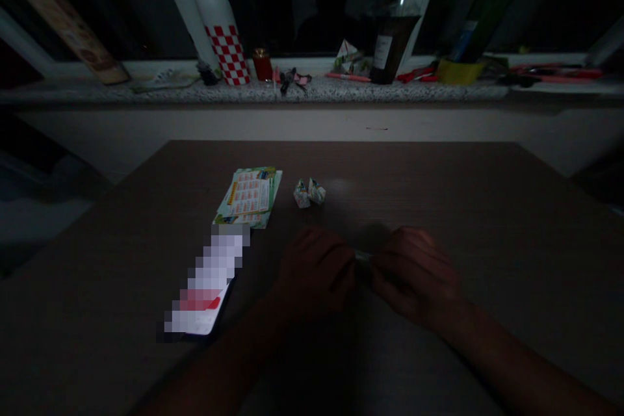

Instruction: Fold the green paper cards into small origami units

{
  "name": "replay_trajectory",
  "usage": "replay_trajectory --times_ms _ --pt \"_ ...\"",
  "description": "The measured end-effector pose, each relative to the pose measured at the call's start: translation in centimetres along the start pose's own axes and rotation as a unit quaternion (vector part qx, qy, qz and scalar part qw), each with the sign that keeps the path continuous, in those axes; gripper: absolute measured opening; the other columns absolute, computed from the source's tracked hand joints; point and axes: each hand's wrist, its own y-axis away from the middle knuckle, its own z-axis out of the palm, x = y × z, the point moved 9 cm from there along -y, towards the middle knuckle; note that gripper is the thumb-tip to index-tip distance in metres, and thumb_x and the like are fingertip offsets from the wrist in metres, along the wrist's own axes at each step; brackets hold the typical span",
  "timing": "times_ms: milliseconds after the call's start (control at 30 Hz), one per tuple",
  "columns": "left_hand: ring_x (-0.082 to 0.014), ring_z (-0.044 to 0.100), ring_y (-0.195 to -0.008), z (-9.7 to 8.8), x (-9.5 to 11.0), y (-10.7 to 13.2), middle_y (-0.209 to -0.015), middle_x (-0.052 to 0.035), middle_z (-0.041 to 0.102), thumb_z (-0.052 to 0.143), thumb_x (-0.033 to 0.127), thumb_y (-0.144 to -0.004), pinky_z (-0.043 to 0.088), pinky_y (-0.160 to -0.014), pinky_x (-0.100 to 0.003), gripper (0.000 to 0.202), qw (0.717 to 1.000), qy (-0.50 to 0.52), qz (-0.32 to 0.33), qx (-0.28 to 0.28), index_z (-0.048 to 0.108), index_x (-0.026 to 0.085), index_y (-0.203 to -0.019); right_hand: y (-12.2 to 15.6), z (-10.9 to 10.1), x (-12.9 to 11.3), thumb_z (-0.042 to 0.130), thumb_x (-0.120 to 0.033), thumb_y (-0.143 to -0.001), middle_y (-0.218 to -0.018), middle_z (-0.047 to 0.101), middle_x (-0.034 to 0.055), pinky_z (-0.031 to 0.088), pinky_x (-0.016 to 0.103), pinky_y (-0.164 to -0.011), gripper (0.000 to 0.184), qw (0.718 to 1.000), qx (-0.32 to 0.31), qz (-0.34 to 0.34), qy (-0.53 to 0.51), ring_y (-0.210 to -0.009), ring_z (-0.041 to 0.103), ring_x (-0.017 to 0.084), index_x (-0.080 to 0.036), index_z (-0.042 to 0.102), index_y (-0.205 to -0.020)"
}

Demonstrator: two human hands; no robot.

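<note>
My left hand and my right hand rest close together on the dark wooden table, fingers curled inward. Between them they pinch a small pale piece, too dim to name, possibly folded paper. Two small folded paper shapes lie on the table just beyond my hands. A stack of printed paper sheets lies to the left of those.
A phone with a lit, blurred screen lies left of my left hand. On the windowsill stand a red-and-white checked bottle, a small red jar, a dark bottle, a green bottle, pens and clutter.
</note>
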Motion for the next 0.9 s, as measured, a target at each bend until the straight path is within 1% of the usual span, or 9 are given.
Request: replay_trajectory --times_ms 100,233,367,567,767,900 --pt "-0.0167 0.054 -0.072 0.6 0.1 0.1 -0.077 -0.0045 0.064 0.058 0.014 -0.081 0.046 -0.069 -0.033 0.004 1.0 -0.002 0.019 -0.001 0.061 0.015 -0.079 0.0 0.4 0.3 0.068 -0.008 -0.073 -0.073 0.065 0.0051 0.048 0.038 -0.068 0.017 1.0 -0.01 0.011 -0.002 -0.07 0.059 0.019 -0.016 0.061 -0.086" --pt "-0.0154 0.053 -0.071 1.0 0.5 0.3 -0.075 -0.0042 0.063 0.056 0.016 -0.083 0.046 -0.067 -0.03 0.008 0.999 0.011 0.038 0.003 0.06 0.015 -0.076 0.1 0.8 0.2 0.067 -0.01 -0.072 -0.072 0.064 0.0043 0.047 0.038 -0.068 0.016 1.0 -0.011 0.002 -0.011 -0.069 0.058 0.019 -0.017 0.059 -0.084" --pt "-0.0144 0.053 -0.07 0.7 0.9 0.3 -0.075 -0.0039 0.062 0.057 0.014 -0.082 0.046 -0.066 -0.029 0.007 0.998 0.035 0.05 0.021 0.059 0.015 -0.076 0.0 0.7 0.3 0.068 -0.011 -0.071 -0.069 0.063 0.0035 0.047 0.037 -0.067 0.016 1.0 -0.006 -0.001 0.004 -0.068 0.058 0.019 -0.018 0.058 -0.081" --pt "-0.0135 0.053 -0.068 0.2 1.1 0.1 -0.074 -0.0039 0.062 0.057 0.011 -0.081 0.046 -0.063 -0.026 0.004 0.997 0.053 0.052 0.023 0.058 0.014 -0.078 -0.1 0.3 0.4 0.068 -0.009 -0.067 -0.067 0.061 0.0041 0.046 0.035 -0.064 0.016 1.0 0.008 0.002 0.03 -0.066 0.058 0.019 -0.017 0.058 -0.077" --pt "-0.0136 0.054 -0.069 0.0 0.8 -0.1 -0.074 -0.0032 0.063 0.059 0.012 -0.08 0.046 -0.064 -0.027 0.003 0.998 0.052 0.042 0.015 0.058 0.015 -0.078 -0.1 -0.2 0.8 0.066 -0.01 -0.069 -0.066 0.061 0.0031 0.045 0.034 -0.063 0.013 0.999 0.022 0.001 0.034 -0.066 0.058 0.019 -0.018 0.058 -0.076" --pt "-0.014 0.055 -0.07 -0.4 0.3 -0.1 -0.074 -0.0028 0.064 0.059 0.012 -0.079 0.047 -0.065 -0.027 0.004 0.997 0.059 0.038 0.015 0.058 0.016 -0.079 -0.2 -0.6 1.2 0.066 -0.009 -0.068 -0.063 0.06 0.0024 0.044 0.033 -0.061 0.013 0.999 0.018 0.019 0.041 -0.062 0.056 0.017 -0.018 0.057 -0.074"
